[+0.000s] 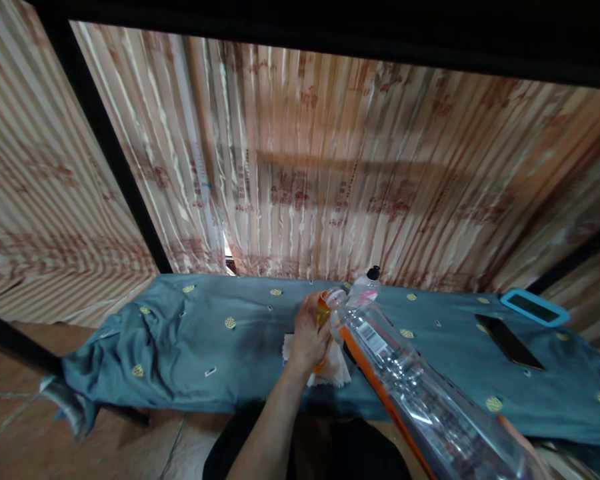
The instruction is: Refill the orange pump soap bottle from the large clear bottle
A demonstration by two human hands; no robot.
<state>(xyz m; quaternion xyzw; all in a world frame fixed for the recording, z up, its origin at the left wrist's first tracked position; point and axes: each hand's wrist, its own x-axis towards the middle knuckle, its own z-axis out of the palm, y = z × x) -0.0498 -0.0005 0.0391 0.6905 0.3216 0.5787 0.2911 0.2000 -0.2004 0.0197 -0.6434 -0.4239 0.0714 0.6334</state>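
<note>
While the bottle [405, 380] leans with its base toward me, its mouth sits right at the top of the amber vessel [323, 308]; my left hand [307, 337] is wrapped round the vessel, over the rag [334, 370] on the green sheet [180, 347]; my right hand [523, 443], mostly hidden at lower right, grasps the bottle near its base; I cannot tell whether the rims touch, nor make out any stream; for clean mouth-to-mouth work, I judge, the left wrist wants firmness, the right small degrees of tilt, eyes on the rims; too steep could mean splashing; the rag is well placed for drips; the capped bottle [365, 288] stands just behind, easily knocked by the neck.
</note>
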